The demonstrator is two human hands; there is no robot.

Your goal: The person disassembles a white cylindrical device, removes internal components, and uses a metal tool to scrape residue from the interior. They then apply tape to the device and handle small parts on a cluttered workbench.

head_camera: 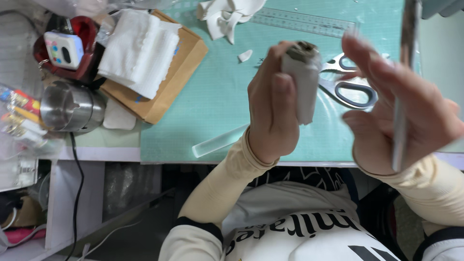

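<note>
My left hand (270,108) is closed around a small cylinder wrapped in white clay or paper (303,82), held upright above a green cutting mat (217,92). My right hand (391,111) hovers to its right, fingers spread, with a long thin metal tool (402,87) running along the palm and fingers; motion blur hides how it is gripped. Grey-handled scissors (350,84) lie on the mat between and behind the hands. A clear rod (220,141) lies on the mat near its front edge, just left of my left wrist.
A brown cardboard box (164,92) with folded white tissue (140,50) sits at the mat's left. A steel cup (72,106), a red holder (82,48), white scraps (227,17) and a clear ruler (304,21) lie around. The desk edge runs below my wrists.
</note>
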